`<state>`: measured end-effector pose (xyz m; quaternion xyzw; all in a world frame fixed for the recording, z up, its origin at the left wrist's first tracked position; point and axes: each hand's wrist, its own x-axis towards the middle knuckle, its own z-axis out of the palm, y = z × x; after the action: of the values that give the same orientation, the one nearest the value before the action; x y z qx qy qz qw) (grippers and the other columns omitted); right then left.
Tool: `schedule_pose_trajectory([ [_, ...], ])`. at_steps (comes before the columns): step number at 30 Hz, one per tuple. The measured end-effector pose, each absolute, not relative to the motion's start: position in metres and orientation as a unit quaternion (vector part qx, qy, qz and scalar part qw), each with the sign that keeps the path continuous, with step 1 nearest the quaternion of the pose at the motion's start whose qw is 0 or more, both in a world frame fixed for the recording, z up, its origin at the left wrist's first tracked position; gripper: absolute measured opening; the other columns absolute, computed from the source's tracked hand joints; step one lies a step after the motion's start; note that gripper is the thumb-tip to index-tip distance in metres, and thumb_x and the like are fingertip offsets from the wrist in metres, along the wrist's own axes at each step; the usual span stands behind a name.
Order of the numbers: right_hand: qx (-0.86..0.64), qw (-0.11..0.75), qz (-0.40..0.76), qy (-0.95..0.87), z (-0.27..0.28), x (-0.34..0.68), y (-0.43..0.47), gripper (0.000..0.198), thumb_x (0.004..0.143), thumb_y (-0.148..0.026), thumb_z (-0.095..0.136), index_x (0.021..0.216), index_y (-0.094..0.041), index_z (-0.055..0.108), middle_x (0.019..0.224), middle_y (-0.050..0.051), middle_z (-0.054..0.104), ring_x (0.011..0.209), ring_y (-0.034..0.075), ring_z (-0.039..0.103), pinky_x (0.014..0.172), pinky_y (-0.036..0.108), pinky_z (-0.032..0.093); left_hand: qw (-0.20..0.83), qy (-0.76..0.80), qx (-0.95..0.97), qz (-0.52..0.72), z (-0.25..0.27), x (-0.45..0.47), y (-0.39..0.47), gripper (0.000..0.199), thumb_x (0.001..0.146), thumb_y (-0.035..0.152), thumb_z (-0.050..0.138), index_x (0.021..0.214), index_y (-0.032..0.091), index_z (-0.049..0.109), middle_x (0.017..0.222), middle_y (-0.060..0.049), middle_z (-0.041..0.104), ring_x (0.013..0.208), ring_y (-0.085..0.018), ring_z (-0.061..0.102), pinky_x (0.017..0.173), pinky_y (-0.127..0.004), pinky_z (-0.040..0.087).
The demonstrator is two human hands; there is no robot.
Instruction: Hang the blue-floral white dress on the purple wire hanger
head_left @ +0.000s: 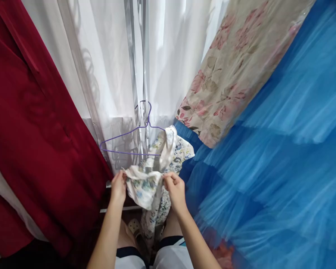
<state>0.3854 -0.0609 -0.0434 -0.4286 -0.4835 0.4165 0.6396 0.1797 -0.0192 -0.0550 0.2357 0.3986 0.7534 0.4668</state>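
Observation:
A white floral garment (144,190) with blue and green print hangs in front of me. My left hand (119,185) pinches its upper left edge, and my right hand (174,188) pinches the edge on the other side, so a part is stretched between them. Behind my hands is a purple hanger (120,152), its hook up at a metal rack. Its right arm goes into the garment at a pale band of cloth (168,145), while the left arm is bare. The lower part of the garment drops between my legs.
Dark red cloth (44,130) hangs at the left. White curtains (170,56) fall behind thin metal poles (145,74). Close on the right hang a beige dress with pink flowers (226,78) and a layered blue tulle dress (268,179). A clog-type shoe (133,226) shows below.

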Motion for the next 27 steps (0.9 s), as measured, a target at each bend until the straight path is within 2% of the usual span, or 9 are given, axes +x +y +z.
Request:
schedule_pose_trajectory([
  [3, -0.495, 0.656, 0.370, -0.434, -0.083, 0.420, -0.066, 0.030, 0.085, -0.035, 0.059, 0.062, -0.021, 0.046, 0.055, -0.006, 0.037, 0.052, 0.011, 0.030, 0.051, 0.024, 0.024, 0.511, 0.375, 0.274, 0.723, -0.063, 0.217, -0.042, 0.035, 0.070, 0.043, 0.080, 0.083, 0.015, 0.063, 0.080, -0.005, 0.064, 0.074, -0.017, 0.062, 0.071, -0.029, 0.049],
  [7, -0.556, 0.584, 0.352, -0.476, -0.120, 0.433, -0.078, 0.036, 0.080, -0.044, 0.064, 0.058, -0.021, 0.046, 0.052, -0.006, 0.040, 0.051, 0.013, 0.035, 0.051, 0.025, 0.028, 0.492, 0.323, 0.396, 0.704, -0.044, 0.248, -0.075, 0.029, 0.086, 0.046, 0.065, 0.096, 0.018, 0.064, 0.101, -0.007, 0.065, 0.096, -0.020, 0.061, 0.087, -0.029, 0.048],
  [9, -0.574, 0.582, 0.324, -0.475, -0.121, 0.427, -0.084, 0.031, 0.075, -0.046, 0.070, 0.066, -0.020, 0.056, 0.056, -0.003, 0.049, 0.056, 0.016, 0.044, 0.056, 0.027, 0.035, 0.449, 0.320, 0.463, 0.693, -0.033, 0.257, -0.091, 0.028, 0.090, 0.046, 0.058, 0.092, 0.019, 0.063, 0.105, -0.008, 0.062, 0.100, -0.021, 0.059, 0.091, -0.030, 0.046],
  [12, -0.558, 0.622, 0.273, -0.477, -0.102, 0.414, -0.096, 0.036, 0.080, -0.053, 0.067, 0.095, -0.021, 0.063, 0.086, 0.005, 0.065, 0.082, 0.022, 0.056, 0.078, 0.033, 0.045, 0.351, 0.366, 0.577, 0.640, -0.022, 0.265, -0.110, 0.027, 0.094, 0.043, 0.052, 0.087, 0.019, 0.063, 0.102, -0.008, 0.057, 0.100, -0.021, 0.056, 0.091, -0.030, 0.045],
  [16, -0.398, 0.533, 0.508, -0.546, -0.062, 0.403, -0.115, 0.059, 0.092, -0.070, 0.032, 0.099, -0.022, 0.067, 0.097, 0.010, 0.067, 0.098, 0.026, 0.059, 0.089, 0.038, 0.045, 0.265, 0.424, 0.675, 0.542, -0.014, 0.267, -0.117, 0.025, 0.096, 0.037, 0.049, 0.088, 0.021, 0.065, 0.101, -0.007, 0.052, 0.103, -0.022, 0.052, 0.096, -0.033, 0.040],
  [19, -0.325, 0.473, 0.616, -0.540, -0.044, 0.401, -0.128, 0.053, 0.082, -0.070, 0.056, 0.098, -0.021, 0.066, 0.092, 0.007, 0.065, 0.092, 0.025, 0.059, 0.085, 0.036, 0.045, 0.388, 0.392, 0.685, 0.475, -0.015, 0.253, -0.112, 0.025, 0.096, 0.044, 0.049, 0.095, 0.021, 0.059, 0.096, -0.005, 0.055, 0.095, -0.020, 0.054, 0.092, -0.032, 0.041],
  [21, -0.299, 0.452, 0.651, -0.531, -0.040, 0.401, -0.134, 0.043, 0.072, -0.056, 0.077, 0.090, -0.020, 0.064, 0.083, 0.003, 0.061, 0.078, 0.020, 0.056, 0.077, 0.031, 0.044, 0.530, 0.327, 0.669, 0.406, -0.022, 0.238, -0.111, 0.036, 0.094, 0.054, 0.048, 0.109, 0.021, 0.055, 0.093, -0.004, 0.057, 0.087, -0.018, 0.055, 0.084, -0.030, 0.044],
  [23, -0.286, 0.432, 0.690, -0.506, -0.040, 0.401, -0.139, 0.038, 0.069, -0.047, 0.082, 0.080, -0.019, 0.060, 0.072, 0.000, 0.054, 0.065, 0.015, 0.050, 0.066, 0.026, 0.040, 0.627, 0.273, 0.644, 0.343, -0.034, 0.226, -0.115, 0.050, 0.091, 0.063, 0.048, 0.118, 0.021, 0.054, 0.097, -0.005, 0.059, 0.090, -0.019, 0.057, 0.085, -0.031, 0.045],
  [27, -0.291, 0.433, 0.730, -0.442, -0.040, 0.408, -0.147, 0.042, 0.071, -0.050, 0.080, 0.076, -0.021, 0.051, 0.067, -0.001, 0.050, 0.057, 0.013, 0.043, 0.057, 0.025, 0.035, 0.667, 0.273, 0.636, 0.277, -0.067, 0.218, -0.132, 0.066, 0.082, 0.073, 0.052, 0.113, 0.017, 0.065, 0.106, -0.010, 0.064, 0.104, -0.025, 0.057, 0.096, -0.037, 0.042],
])
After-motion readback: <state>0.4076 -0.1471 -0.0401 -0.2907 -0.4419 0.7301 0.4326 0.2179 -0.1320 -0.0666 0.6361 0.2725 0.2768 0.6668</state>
